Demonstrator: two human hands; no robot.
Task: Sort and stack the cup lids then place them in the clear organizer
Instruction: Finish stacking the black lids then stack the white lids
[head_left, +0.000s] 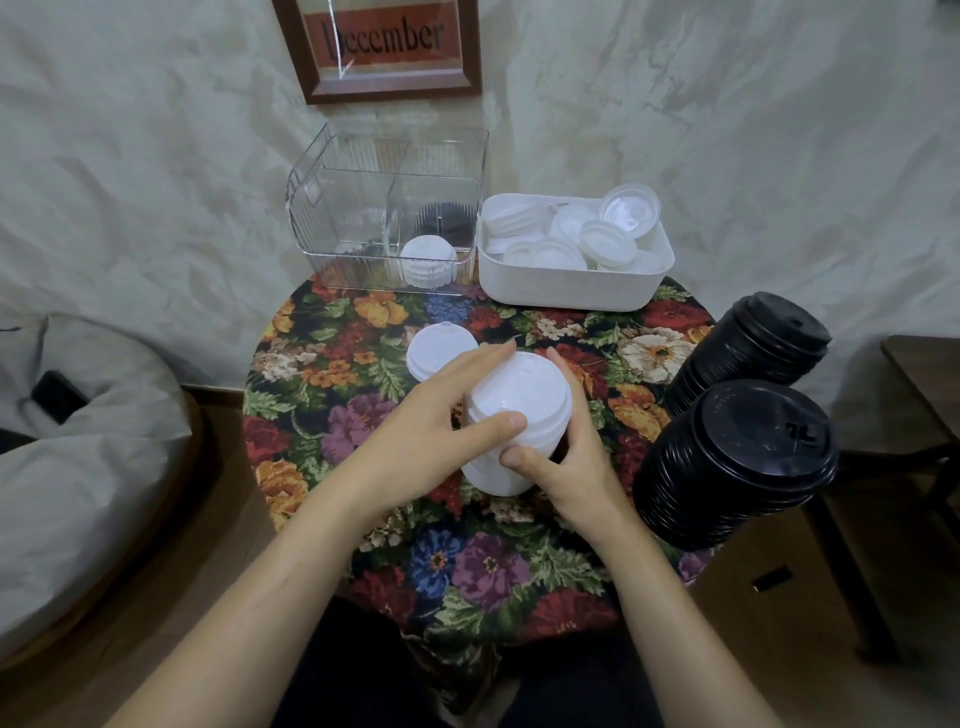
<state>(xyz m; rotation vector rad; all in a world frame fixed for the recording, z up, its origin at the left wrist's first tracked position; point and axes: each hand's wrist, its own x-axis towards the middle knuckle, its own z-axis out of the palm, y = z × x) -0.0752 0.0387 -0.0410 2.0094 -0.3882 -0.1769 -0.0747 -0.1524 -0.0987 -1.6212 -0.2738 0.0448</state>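
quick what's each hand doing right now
left hand: holding the white lid stack, fingers curled round it
right hand: holding the same stack from the other side

Dim, soft indoor light; faint shadows; wide-angle edge bending; slight blur.

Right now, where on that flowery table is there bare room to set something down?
Bare cloth lies left of the left hand, in front of the clear organizer, and near the front edge between both forearms. A smaller patch sits between the white bin and the right hand. The right side is crowded by two black lid stacks.
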